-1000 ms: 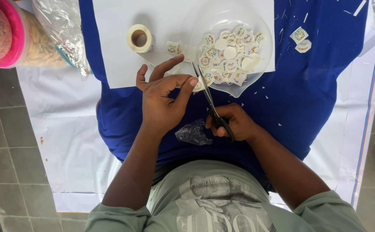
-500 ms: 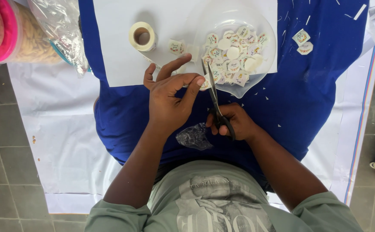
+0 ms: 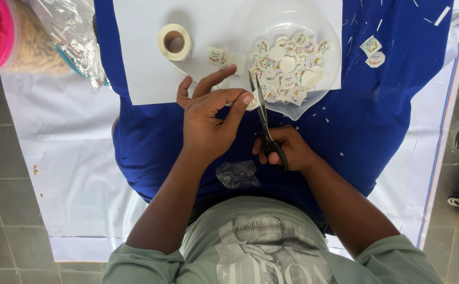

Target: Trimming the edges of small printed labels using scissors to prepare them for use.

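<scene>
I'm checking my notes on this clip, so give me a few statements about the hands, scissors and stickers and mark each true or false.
1. The right hand holds the scissors. True.
2. The left hand grips the sticker roll. False: it pinches a small sticker piece at the blades.
3. Cut stickers lie in the clear bowl. True.
4. The roll stands inside the bowl. False: it lies on the white sheet, left of it.

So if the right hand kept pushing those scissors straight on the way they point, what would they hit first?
Probably the small sticker pinched in the left hand, then the clear bowl of cut stickers.
</scene>
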